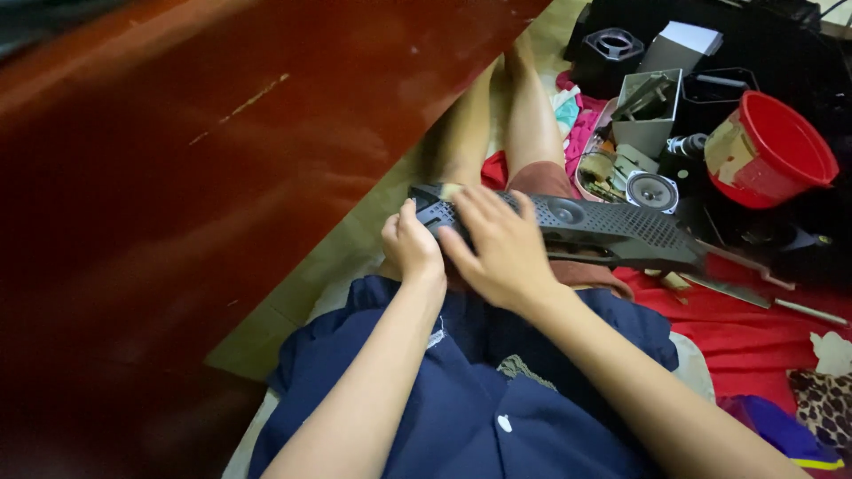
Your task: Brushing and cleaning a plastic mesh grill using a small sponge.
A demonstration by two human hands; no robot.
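A long black plastic speaker panel [612, 232] with a perforated grille lies across my lap. My left hand [410, 244] grips its near left end, fingers curled around the edge. My right hand [497, 248] lies flat over the top of the panel just beside the left hand, fingers spread on the grille. The panel's far end points right, over a red cloth [754, 337]. I sit on the floor in a dark blue shirt [470, 408], with my bare legs stretched out ahead.
A dark red wooden surface [195, 177] fills the left side. At the right lie a red bucket [772, 151], a grey open box [648, 111], a round speaker driver [652, 191], a black housing [612, 49], a long metal blade [737, 288] and a leopard-print cloth [825, 404].
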